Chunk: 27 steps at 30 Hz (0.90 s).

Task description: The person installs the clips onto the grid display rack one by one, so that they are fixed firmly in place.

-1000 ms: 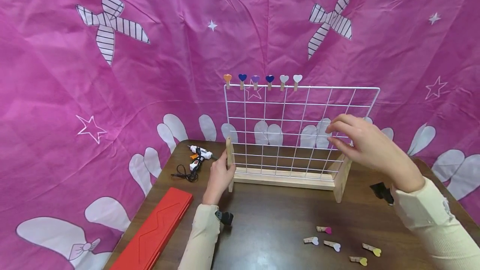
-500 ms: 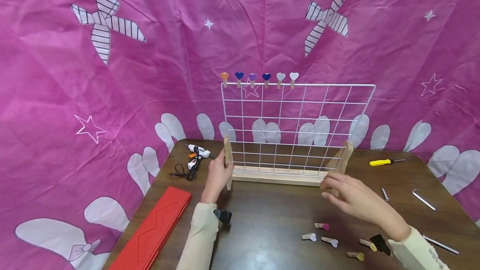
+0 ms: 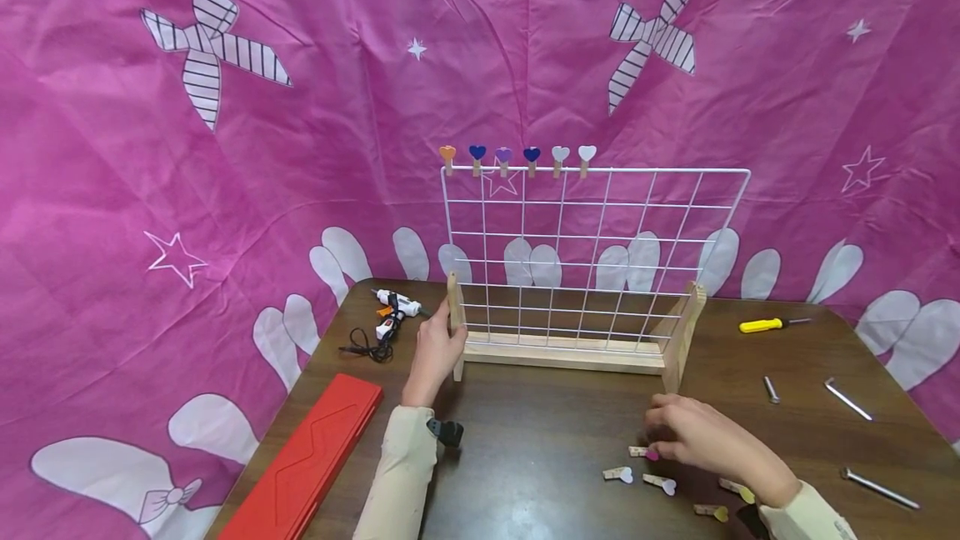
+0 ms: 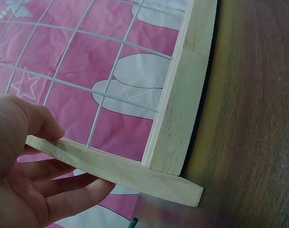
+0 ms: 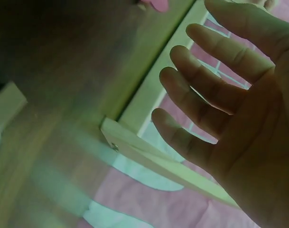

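My left hand [image 3: 435, 354] grips the left wooden upright [image 4: 78, 156] of a stand, thumb on one face and fingers behind. The stand holds a white wire grid [image 3: 637, 169]. Along its top wire sit several heart clothespins in orange, blue, purple and white, the end one a white-heart clothespin [image 3: 587, 158]. Over the table at the front right, my right hand [image 3: 701, 438] has its fingertips right by a pink-heart clothespin [image 3: 639, 452]. Its fingers are spread and loosely bent in the right wrist view. Close by lie white-heart clothespins [image 3: 658, 484] and yellow-heart clothespins [image 3: 708, 512].
A red case [image 3: 303, 457] lies at the table's left side, with a white glue gun [image 3: 401, 304] and its black cord behind it. On the right are a yellow screwdriver [image 3: 761, 326], a bolt [image 3: 771, 390] and metal rods [image 3: 847, 400]. A pink curtain [image 3: 360, 107] hangs behind.
My right hand has come down from in front of the grid's right side to the loose clothespins, toward me. My left hand keeps its grip on the upright.
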Tool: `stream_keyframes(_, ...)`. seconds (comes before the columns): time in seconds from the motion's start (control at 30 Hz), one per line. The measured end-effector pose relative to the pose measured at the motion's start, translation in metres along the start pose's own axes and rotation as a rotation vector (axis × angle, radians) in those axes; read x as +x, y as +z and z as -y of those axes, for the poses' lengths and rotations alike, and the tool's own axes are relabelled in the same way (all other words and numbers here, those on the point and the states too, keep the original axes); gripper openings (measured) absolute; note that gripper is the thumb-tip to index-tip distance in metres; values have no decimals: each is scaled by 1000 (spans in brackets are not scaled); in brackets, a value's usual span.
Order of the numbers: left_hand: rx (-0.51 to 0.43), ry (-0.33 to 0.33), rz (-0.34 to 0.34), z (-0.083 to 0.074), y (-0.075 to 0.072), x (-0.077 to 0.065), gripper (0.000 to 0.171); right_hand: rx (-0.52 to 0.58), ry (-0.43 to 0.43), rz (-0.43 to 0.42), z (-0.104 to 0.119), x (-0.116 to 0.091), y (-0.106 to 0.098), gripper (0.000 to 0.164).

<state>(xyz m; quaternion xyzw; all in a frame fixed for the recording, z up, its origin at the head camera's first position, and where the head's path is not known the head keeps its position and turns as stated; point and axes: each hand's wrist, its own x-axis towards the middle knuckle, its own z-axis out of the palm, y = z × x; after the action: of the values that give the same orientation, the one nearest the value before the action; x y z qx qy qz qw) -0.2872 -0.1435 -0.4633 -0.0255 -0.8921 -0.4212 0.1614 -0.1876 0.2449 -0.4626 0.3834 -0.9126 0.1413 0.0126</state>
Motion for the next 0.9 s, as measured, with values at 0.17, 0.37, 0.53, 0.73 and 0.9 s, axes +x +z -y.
stream_keyframes(0.17, -7, 2, 1, 0, 0, -1, 53, 45, -15, 34, -2, 1, 9, 13)
stream_keyframes(0.37, -14, 15, -2, -1, 0, -1, 52, 30, 11, 76, -2, 2, 17, 18)
stream_keyframes(0.53, -20, 4, 6, -2, 0, -1, 52, 16, 7, 76, -4, 1, 22, 20)
stream_keyframes(0.73, -13, 0, 1, 0, 1, 0, 53, 3, -22, 54, -4, 2, 22, 22)
stream_keyframes(0.9, -3, 6, -12, 0, 1, -1, 53, 43, 23, 71, -1, 5, 10, 20)
